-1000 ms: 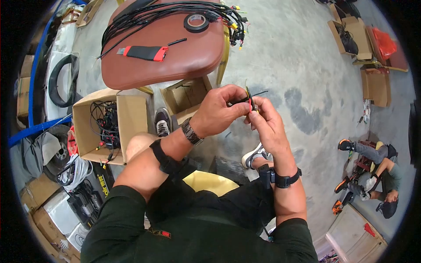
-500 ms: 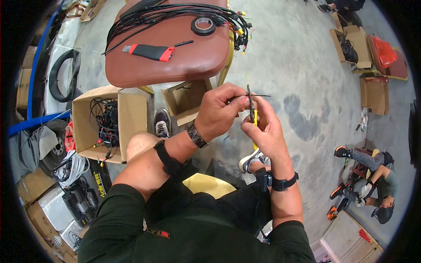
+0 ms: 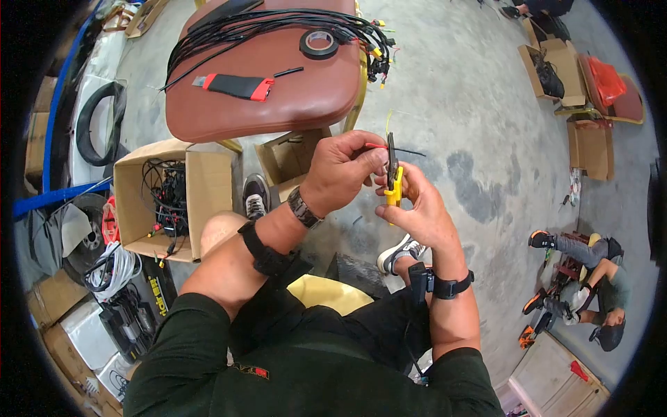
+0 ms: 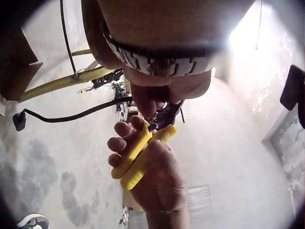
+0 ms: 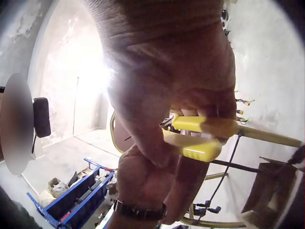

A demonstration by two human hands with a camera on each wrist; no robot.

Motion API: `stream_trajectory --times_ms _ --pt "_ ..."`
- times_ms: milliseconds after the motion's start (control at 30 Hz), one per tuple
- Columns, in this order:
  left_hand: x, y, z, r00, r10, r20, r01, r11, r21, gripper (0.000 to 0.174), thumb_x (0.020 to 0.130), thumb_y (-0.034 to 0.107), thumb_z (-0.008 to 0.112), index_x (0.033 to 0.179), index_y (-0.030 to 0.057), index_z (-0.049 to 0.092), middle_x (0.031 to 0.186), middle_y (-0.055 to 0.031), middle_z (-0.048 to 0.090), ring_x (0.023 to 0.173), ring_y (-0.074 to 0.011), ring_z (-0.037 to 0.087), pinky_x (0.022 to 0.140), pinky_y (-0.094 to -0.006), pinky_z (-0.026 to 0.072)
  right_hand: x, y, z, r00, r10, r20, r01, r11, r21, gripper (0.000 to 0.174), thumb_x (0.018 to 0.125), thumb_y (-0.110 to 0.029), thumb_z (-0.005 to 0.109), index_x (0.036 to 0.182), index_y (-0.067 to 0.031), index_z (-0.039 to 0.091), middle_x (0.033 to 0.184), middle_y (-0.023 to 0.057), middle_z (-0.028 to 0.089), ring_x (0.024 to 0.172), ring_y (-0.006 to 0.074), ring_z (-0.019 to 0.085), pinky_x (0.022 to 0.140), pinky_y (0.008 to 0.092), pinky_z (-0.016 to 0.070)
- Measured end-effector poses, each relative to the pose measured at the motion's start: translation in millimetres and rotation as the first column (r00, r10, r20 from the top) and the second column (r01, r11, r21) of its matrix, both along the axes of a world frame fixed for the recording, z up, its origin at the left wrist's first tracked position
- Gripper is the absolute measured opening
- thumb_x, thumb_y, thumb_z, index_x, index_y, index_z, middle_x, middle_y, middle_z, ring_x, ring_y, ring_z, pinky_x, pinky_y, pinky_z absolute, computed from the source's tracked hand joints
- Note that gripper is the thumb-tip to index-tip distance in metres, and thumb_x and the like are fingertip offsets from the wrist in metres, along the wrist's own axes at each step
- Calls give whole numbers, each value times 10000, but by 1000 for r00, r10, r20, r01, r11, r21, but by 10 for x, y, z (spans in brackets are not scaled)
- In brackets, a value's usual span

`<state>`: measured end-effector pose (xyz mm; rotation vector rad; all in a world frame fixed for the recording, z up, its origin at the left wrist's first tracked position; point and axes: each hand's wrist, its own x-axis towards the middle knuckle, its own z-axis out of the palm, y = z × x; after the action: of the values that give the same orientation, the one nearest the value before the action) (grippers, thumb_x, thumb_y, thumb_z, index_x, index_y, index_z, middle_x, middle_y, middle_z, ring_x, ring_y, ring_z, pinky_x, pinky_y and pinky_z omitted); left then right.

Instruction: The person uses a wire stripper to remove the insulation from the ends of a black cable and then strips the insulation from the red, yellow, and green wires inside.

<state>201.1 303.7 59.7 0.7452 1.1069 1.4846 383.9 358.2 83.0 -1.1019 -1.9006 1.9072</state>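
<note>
My left hand [image 3: 342,170] pinches a black cable [image 4: 78,116] whose thin red wire [image 3: 376,146] shows at the fingertips. In my right hand [image 3: 425,212] are yellow-handled wire strippers [image 3: 394,189], their dark head pointing away from me and right beside the left fingertips. A thin yellow-green wire [image 3: 388,124] sticks out past the tool's tip, and a black end [image 3: 413,152] pokes out to its right. From the left wrist, both yellow handles [image 4: 134,161] appear slightly spread, fingers on one side and thumb side on the other. Left fingers partly hide the bite point.
Ahead stands a brown padded chair [image 3: 278,115] with a cable bundle [image 3: 271,24], black tape roll [image 3: 319,44] and utility knife [image 3: 233,86]. A cardboard box [image 3: 208,201] of wiring is at left, another box [image 3: 271,156] under the chair. Another person [image 3: 604,278] sits at right.
The wire strippers have come upright into view in the right hand, handles turned toward me and slightly spread. The left hand keeps its pinch, and the red wire now shows more at its fingertips.
</note>
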Motion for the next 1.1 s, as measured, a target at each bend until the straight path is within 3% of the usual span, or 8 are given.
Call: stream_trajectory --times_ms 133,233,400,567,667,867,967,1100 --pt "-86 -17 89 986 -161 32 162 985 -58 131 921 73 672 1030 0 671 829 -28 680 703 -70 618 582 -218 494 72 73 -46 987 10 163 -47 974 223 643 721 -36 779 1308 -26 513 1152 95 656 1108 194 619 982 356 471" --pt "-72 -24 50 963 -253 90 255 967 -8 138 914 76 687 1039 23 672 806 -44 699 646 -69 612 516 -190 450 73 85 36 970 -52 236 -20 956 292 551 722 -35 765 1229 -62 549 1174 133 642 1115 323 606 968 380 463" --pt "-20 -60 -17 884 -431 180 438 899 1 120 905 68 694 1010 10 685 798 -35 685 685 -73 613 599 -216 491 178 203 -136 982 -20 185 -118 705 699 558 684 -11 765 1204 -70 568 1252 138 614 1185 353 559 989 406 447" --pt "-64 -62 103 818 -574 37 573 807 -139 98 898 69 697 963 -5 698 771 -6 660 692 -71 598 636 -236 498 208 284 -148 980 -71 184 -124 504 855 420 638 49 682 1031 -77 607 1161 93 643 1157 308 566 1002 479 396" --pt "-43 -70 116 740 -661 -122 632 746 -207 87 890 72 700 933 -4 703 754 8 652 679 -62 587 625 -235 486 207 300 -130 972 -67 224 -178 409 895 364 630 55 685 959 -78 602 1050 63 647 1101 294 580 1023 516 372" --pt "-17 -105 72 656 -614 -439 602 777 -187 80 850 69 710 909 14 710 726 -53 671 651 -116 601 620 -284 483 226 288 -186 932 -42 361 -298 482 824 292 650 21 699 913 -97 649 910 43 602 1008 283 568 1057 529 347" --pt "-25 -104 66 587 -581 -564 594 782 -187 98 817 66 718 902 17 709 741 -115 676 650 -191 623 635 -320 490 249 281 -218 887 -5 463 -389 534 751 249 685 -11 692 914 -107 670 929 47 617 1067 293 565 1072 545 337" --pt "6 -108 1 511 -603 -613 605 759 -242 108 792 65 722 890 19 711 756 -147 674 660 -252 635 645 -337 496 219 223 -285 880 -78 468 -399 413 819 215 715 -8 680 908 -103 670 986 46 636 1173 310 542 1101 575 308"
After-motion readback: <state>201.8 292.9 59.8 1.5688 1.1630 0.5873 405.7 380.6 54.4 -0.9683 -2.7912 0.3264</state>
